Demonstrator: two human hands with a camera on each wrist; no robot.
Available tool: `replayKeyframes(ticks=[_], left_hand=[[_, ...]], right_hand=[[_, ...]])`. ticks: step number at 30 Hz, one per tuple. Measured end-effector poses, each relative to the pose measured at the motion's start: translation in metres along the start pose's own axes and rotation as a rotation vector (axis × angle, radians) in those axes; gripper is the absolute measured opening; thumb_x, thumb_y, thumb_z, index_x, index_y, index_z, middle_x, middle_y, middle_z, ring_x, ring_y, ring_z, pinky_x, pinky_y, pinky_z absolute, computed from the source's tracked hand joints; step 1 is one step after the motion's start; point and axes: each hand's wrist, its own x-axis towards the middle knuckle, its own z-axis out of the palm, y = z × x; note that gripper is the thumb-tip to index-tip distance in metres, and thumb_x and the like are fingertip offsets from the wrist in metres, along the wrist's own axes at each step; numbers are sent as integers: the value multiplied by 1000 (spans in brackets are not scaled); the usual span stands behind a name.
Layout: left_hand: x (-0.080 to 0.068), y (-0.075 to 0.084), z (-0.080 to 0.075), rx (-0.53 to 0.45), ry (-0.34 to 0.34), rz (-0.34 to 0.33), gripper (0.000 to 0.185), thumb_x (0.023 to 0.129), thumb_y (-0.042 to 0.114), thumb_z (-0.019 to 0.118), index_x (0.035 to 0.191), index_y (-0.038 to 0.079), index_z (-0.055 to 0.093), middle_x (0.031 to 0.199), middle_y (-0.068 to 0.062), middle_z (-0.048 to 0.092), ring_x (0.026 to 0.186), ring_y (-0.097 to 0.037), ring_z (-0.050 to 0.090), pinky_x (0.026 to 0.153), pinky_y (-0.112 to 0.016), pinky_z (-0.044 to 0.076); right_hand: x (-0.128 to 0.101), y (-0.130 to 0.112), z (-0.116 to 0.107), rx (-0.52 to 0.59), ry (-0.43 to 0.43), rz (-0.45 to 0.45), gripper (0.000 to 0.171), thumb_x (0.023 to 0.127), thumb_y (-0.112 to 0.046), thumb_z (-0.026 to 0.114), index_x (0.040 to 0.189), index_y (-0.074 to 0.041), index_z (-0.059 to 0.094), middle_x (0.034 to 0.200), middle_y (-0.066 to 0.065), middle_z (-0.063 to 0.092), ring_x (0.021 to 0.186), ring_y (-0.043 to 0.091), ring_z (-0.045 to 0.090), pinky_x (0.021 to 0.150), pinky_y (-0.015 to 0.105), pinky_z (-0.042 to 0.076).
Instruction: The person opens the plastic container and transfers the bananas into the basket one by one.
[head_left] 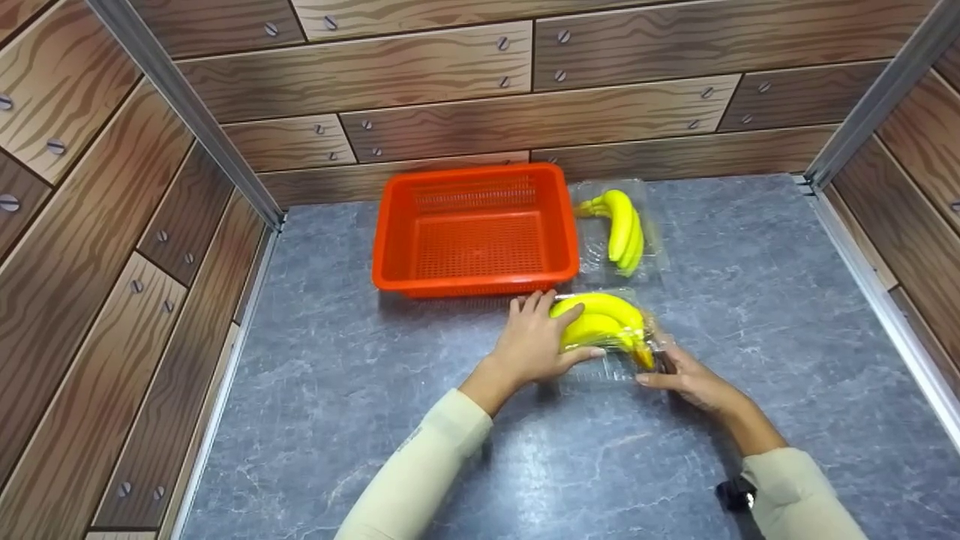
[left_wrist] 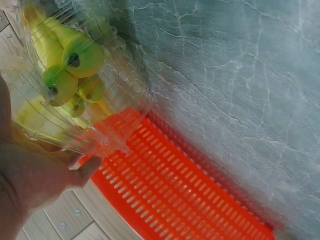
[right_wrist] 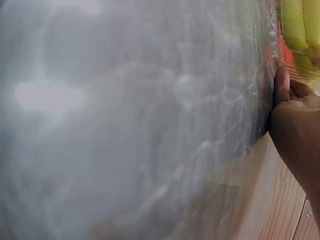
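Note:
In the head view, a bunch of yellow bananas (head_left: 600, 319) lies in a clear, ridged plastic package, just in front of the red basket. My left hand (head_left: 534, 337) grips the package's left end, with thumb and fingers spread over the bananas. At the stem end, my right hand (head_left: 694, 379) holds the package's right edge between thumb and fingers. The left wrist view shows the blunt banana tips (left_wrist: 75, 60) through the plastic, above my left hand (left_wrist: 40, 172). In the right wrist view, my right hand (right_wrist: 295, 107) is at the package's edge, bananas (right_wrist: 295, 25) beyond.
The red plastic basket (head_left: 480, 285) stands behind the held package, nothing inside it. To its right, a second bunch of bananas (head_left: 622, 229) rests on clear plastic. Wood-patterned walls (head_left: 450, 67) surround the grey marbled table (head_left: 360, 390) at the back and sides.

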Motion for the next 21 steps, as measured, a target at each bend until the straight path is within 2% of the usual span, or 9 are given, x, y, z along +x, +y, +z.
replayKeyframes(ticks=[7,14,21], left_hand=[[1,0,-2,-23,-4,-6,85,94,89,41,162,37,47,167,-16,46,155,-38,46,124,-66,37],[2,1,-5,-62,-20,-12,83,95,87,41,162,37,46,167,-17,46,155,-40,45,125,-67,36],[3,0,-6,-84,-18,-20,83,95,88,42,159,36,50,165,-15,49,153,-39,46,126,-66,35]], right_hand=[[-1,-1,0,-1,0,7,108,97,-7,72,169,0,-8,177,29,-14,163,49,-16,129,67,-12],[-3,-2,-1,-24,19,14,108,97,-8,72,171,-4,-6,176,28,-16,163,51,-19,128,70,-15],[-3,-2,-1,4,-5,21,107,98,-7,71,170,-2,-8,176,34,-8,163,52,-13,128,68,-13]])
